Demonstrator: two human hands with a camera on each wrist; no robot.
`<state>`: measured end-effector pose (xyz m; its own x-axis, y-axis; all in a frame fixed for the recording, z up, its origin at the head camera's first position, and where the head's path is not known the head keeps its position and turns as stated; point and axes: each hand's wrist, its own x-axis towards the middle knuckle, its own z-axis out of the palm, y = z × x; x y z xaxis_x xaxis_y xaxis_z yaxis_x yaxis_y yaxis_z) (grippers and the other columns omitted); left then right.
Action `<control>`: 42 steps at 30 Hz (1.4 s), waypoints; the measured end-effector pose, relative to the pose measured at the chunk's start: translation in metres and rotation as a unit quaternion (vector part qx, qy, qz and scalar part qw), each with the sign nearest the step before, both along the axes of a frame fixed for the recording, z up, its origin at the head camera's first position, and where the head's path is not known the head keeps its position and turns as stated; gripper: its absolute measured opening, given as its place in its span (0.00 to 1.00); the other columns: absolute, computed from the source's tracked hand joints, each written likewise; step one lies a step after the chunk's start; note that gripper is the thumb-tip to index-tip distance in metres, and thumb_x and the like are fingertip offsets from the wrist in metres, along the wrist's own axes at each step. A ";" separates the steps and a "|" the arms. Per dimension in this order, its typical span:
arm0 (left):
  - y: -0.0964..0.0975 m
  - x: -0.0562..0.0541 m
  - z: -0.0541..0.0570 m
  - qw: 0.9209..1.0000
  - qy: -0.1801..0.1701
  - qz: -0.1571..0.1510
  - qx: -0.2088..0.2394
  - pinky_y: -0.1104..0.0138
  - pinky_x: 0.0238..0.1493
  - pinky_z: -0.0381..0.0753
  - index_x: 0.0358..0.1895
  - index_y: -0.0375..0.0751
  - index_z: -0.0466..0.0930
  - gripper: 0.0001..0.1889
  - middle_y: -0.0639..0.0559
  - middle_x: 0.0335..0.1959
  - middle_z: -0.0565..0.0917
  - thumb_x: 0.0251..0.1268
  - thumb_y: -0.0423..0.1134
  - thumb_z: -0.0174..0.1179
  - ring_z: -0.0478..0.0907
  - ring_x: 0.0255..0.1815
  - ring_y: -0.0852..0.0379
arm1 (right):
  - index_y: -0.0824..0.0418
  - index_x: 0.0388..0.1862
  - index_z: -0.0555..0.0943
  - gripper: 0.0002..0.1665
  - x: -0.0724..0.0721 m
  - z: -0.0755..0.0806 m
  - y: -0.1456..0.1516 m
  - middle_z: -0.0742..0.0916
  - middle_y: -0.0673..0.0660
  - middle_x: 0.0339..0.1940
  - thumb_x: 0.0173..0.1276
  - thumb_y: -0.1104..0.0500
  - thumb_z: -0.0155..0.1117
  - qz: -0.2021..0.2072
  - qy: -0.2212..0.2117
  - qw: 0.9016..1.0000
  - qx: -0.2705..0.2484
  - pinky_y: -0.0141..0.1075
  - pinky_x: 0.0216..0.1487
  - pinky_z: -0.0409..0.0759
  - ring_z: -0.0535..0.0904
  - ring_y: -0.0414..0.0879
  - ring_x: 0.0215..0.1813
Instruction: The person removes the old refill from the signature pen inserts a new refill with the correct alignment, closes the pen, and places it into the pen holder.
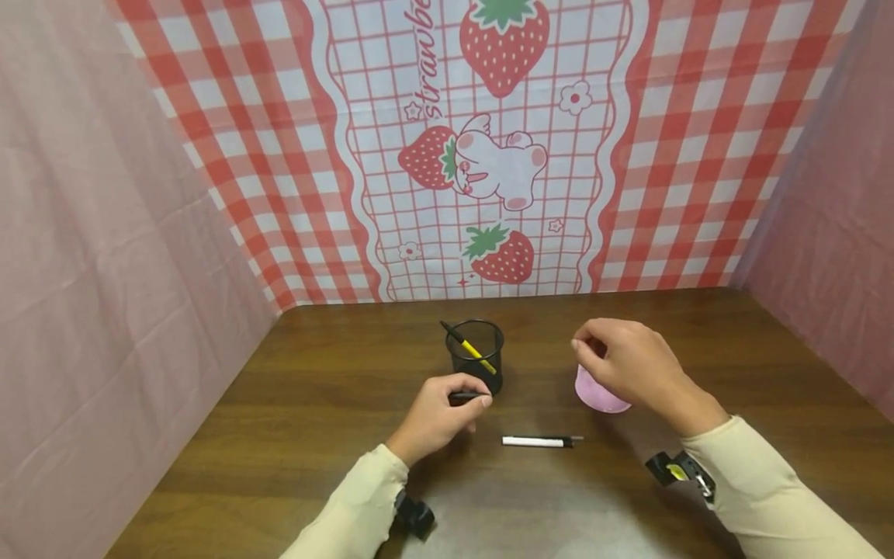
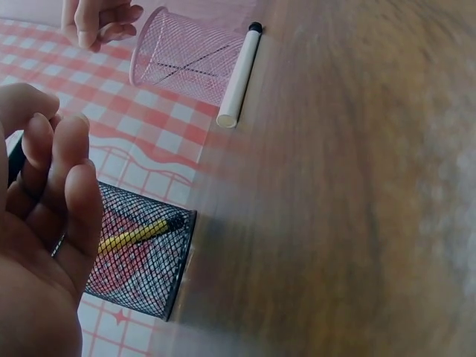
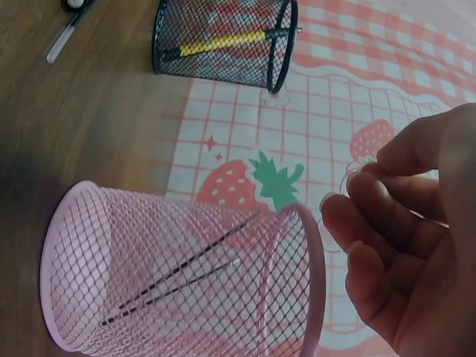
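Observation:
My left hand (image 1: 440,411) holds a slim black pen (image 1: 464,397) between thumb and fingers, just in front of the black mesh pen cup (image 1: 457,363). Most of that pen is hidden by the fingers. A yellow and black pen (image 1: 478,355) leans inside the black cup. Over the pink mesh cup (image 1: 602,394) hovers my right hand (image 1: 632,365), its fingers loosely bent and nothing visible between them. Two thin dark pen refills (image 3: 186,286) lie slanted within the pink cup, seen through its mesh in the right wrist view.
A white pen (image 1: 536,442) with a black end lies on the wooden table (image 1: 314,450), between the hands and nearer the body. Behind the table hangs a red checked strawberry cloth (image 1: 503,256). Pink cloth walls (image 1: 140,272) close off both sides.

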<state>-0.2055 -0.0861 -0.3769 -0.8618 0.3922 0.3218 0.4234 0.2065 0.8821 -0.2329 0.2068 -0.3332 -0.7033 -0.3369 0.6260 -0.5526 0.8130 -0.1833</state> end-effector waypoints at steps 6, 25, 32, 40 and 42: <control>0.000 -0.001 -0.001 1.000 0.000 -0.004 0.000 0.72 0.23 0.74 0.39 0.35 0.84 0.03 0.42 0.19 0.81 0.66 0.30 0.64 0.80 0.21 0.39 | 0.53 0.29 0.84 0.03 -0.003 -0.001 0.006 0.81 0.43 0.22 0.62 0.57 0.69 -0.020 -0.008 1.000 -0.002 0.39 0.25 0.72 0.72 0.40 0.24; -0.003 -0.017 -0.027 1.000 -0.005 -0.006 0.006 0.70 0.23 0.76 0.41 0.40 0.85 0.05 0.36 0.25 0.82 0.67 0.36 0.66 0.79 0.18 0.57 | 0.57 0.36 0.87 0.05 -0.012 -0.007 0.023 0.85 0.48 0.28 0.63 0.58 0.69 -0.034 -0.053 0.997 0.037 0.49 0.34 0.80 0.77 0.46 0.29; -0.003 -0.014 -0.021 1.000 0.004 0.007 0.008 0.71 0.23 0.74 0.41 0.37 0.85 0.04 0.35 0.24 0.82 0.68 0.34 0.65 0.80 0.20 0.43 | 0.61 0.40 0.89 0.08 -0.017 -0.008 0.028 0.86 0.49 0.30 0.63 0.60 0.69 -0.012 -0.070 0.997 0.037 0.48 0.37 0.81 0.79 0.45 0.31; 0.000 0.000 0.002 1.000 0.014 0.011 0.013 0.72 0.23 0.75 0.39 0.34 0.84 0.03 0.37 0.22 0.80 0.67 0.31 0.64 0.80 0.21 0.36 | 0.61 0.43 0.89 0.10 -0.019 -0.010 0.031 0.86 0.50 0.31 0.64 0.60 0.68 -0.009 -0.090 0.995 0.053 0.51 0.39 0.81 0.79 0.46 0.32; 0.000 -0.003 -0.003 1.000 0.010 0.011 0.011 0.72 0.23 0.75 0.39 0.34 0.84 0.03 0.37 0.23 0.81 0.67 0.30 0.64 0.80 0.21 0.36 | 0.60 0.41 0.88 0.08 -0.020 -0.011 0.031 0.86 0.50 0.30 0.65 0.60 0.67 -0.011 -0.091 0.994 0.057 0.51 0.39 0.81 0.78 0.46 0.32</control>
<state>-0.2089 -0.0863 -0.3801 -0.8633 0.3667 0.3467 0.4363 0.1970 0.8780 -0.2524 0.2377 -0.3443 -0.8102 -0.3805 0.4459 -0.4996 0.8461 -0.1857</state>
